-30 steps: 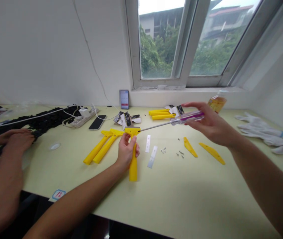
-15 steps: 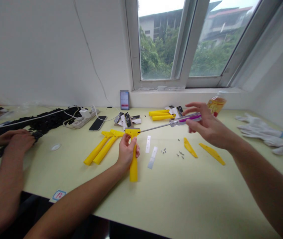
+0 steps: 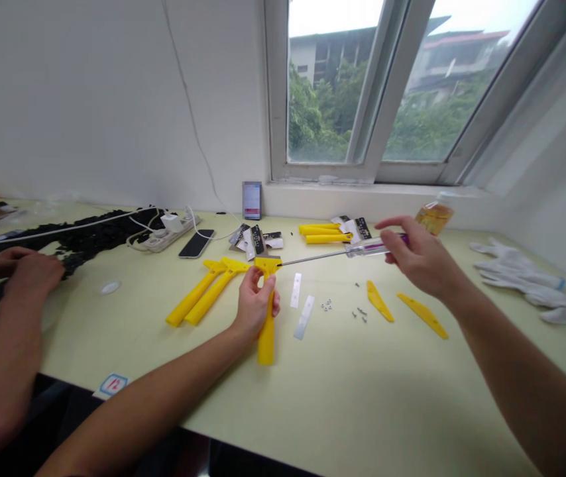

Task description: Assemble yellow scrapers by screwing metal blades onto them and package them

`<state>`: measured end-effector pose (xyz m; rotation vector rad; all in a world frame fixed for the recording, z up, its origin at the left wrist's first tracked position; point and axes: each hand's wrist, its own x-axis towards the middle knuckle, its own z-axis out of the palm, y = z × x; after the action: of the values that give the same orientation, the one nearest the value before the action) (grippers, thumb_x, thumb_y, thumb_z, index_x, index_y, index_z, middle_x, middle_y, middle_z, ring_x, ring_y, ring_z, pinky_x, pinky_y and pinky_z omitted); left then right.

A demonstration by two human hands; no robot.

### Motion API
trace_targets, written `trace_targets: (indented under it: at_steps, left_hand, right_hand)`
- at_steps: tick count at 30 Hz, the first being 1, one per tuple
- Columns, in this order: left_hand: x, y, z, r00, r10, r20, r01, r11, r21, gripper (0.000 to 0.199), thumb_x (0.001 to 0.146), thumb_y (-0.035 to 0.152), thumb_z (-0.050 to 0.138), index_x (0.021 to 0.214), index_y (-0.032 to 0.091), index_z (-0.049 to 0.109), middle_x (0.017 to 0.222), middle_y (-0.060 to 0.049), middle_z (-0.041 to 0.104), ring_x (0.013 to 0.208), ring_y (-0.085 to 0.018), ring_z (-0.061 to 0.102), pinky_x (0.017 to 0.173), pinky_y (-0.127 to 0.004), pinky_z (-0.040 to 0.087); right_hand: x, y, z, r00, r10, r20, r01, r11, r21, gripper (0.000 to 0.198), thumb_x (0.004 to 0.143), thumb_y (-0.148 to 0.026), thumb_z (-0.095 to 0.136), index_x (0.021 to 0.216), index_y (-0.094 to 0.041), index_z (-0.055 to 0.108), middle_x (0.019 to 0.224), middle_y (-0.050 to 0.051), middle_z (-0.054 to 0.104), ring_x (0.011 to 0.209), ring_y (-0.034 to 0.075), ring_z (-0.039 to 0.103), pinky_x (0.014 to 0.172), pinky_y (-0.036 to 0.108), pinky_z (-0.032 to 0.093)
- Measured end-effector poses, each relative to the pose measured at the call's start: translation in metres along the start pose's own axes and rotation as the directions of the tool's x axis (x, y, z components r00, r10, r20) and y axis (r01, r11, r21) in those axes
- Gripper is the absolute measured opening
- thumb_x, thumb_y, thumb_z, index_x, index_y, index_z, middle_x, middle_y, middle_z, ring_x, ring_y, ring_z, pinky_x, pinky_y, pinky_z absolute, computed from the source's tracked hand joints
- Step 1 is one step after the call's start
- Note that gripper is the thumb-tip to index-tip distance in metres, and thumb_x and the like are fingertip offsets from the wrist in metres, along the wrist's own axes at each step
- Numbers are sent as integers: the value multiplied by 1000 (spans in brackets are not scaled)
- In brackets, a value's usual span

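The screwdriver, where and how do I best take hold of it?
Probably by the thick clear-and-purple handle of the screwdriver, from the right, fingers wrapped around it. The handle points that way, while the thin shaft runs left to the head of the yellow tool in the left hand. The right hand is at the handle's right end.

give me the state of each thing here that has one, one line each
left hand, closed around yellow scraper
right hand, gripping screwdriver
yellow scraper, held by its handle
screwdriver, tip at scraper's head
flat phone, screen dark
propped phone, screen lit
power strip, plug inserted
two metal strips, loose, apart
screws, loose
nuts, loose
two yellow plates, loose, apart
white gloves, unworn
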<state>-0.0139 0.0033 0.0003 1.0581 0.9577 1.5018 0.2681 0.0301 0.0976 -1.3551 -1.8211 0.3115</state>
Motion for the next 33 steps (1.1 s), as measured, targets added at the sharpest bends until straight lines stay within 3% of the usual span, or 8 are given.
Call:
trace_targets:
  at_steps: [3, 8, 12, 15, 19, 24, 27, 33]
  left_hand:
    - [1, 0, -1, 1000, -2, -20, 2, 1000, -17, 30, 81, 35, 68, 93, 21, 44, 96, 4, 49, 44, -2, 49, 32, -17, 36]
    - [3, 0, -1, 1000, -22, -18, 21, 1000, -16, 30, 81, 34, 67, 93, 21, 44, 95, 3, 49, 44, -2, 49, 32, -17, 35]
    - [3, 3, 0, 999, -21, -27, 20, 1000, -7, 30, 80, 34, 67, 95, 22, 45, 95, 3, 49, 44, -3, 49, 32, -17, 36]
    - [4, 5, 1, 999, -33, -36, 32, 999, -15, 30, 80, 34, 67, 97, 22, 45, 93, 4, 50, 43, -3, 49, 32, -17, 36]
    - [4, 5, 2, 999, -24, -22, 23, 999, -29, 28, 80, 32, 67, 92, 22, 43, 87, 5, 49, 43, -3, 49, 33, -17, 37]
    - [0, 4, 2, 999, -53, 11, 53, 998, -24, 28, 81, 33, 66, 93, 22, 44, 84, 6, 49, 43, -4, 51, 33, -17, 38]
    - [-3, 5, 3, 995, -72, 69, 74, 997, -33, 27, 82, 34, 65, 94, 23, 45, 81, 6, 49, 43, -5, 51, 33, -18, 37]
    - [-7, 6, 4, 978, -134, 162, 144, 988, -53, 26, 84, 35, 62, 101, 23, 46, 78, 6, 51, 42, -7, 50, 34, -20, 38]
  right_hand:
    - [0, 3, 1, 986, -107, 130, 84, 983, 166, 50, 86, -49, 58, 128, -24, 45, 94, 6, 66, 66, 17, 64, 60, 32, 54]
    - [0, 4, 6, 998, 25, 64, -26, 1000, 9, 43, 89, -56, 51, 113, -20, 55, 62, -1, 58, 52, 15, 57, 52, 28, 47]
    - [6, 10, 2, 984, -29, 177, 4, 990, 140, 49, 89, -58, 50, 119, -19, 54, 66, 0, 61, 58, 15, 61, 58, 29, 49]
    - [13, 22, -6, 997, -15, 75, 4, 988, 155, 48, 86, -59, 54, 106, -17, 65, 63, 1, 61, 59, 15, 58, 57, 28, 47]
    - [21, 57, 1, 992, 107, -67, -100, 989, 112, 50, 84, -61, 55, 102, -17, 70, 63, 2, 63, 56, 15, 57, 55, 28, 47]
    - [23, 107, 24, 978, 189, 88, -191, 981, 18, 60, 84, -65, 47, 106, -15, 69, 79, 9, 70, 68, 19, 64, 63, 32, 53]
    - [19, 127, 26, 961, 194, 196, -187, 981, -55, 52, 79, -59, 57, 108, -17, 70, 85, 9, 73, 73, 20, 65, 68, 34, 53]
    - [15, 133, 18, 909, 206, 363, -123, 963, -238, 35, 76, -40, 65, 103, -19, 71, 95, 10, 73, 85, 23, 67, 80, 38, 51]
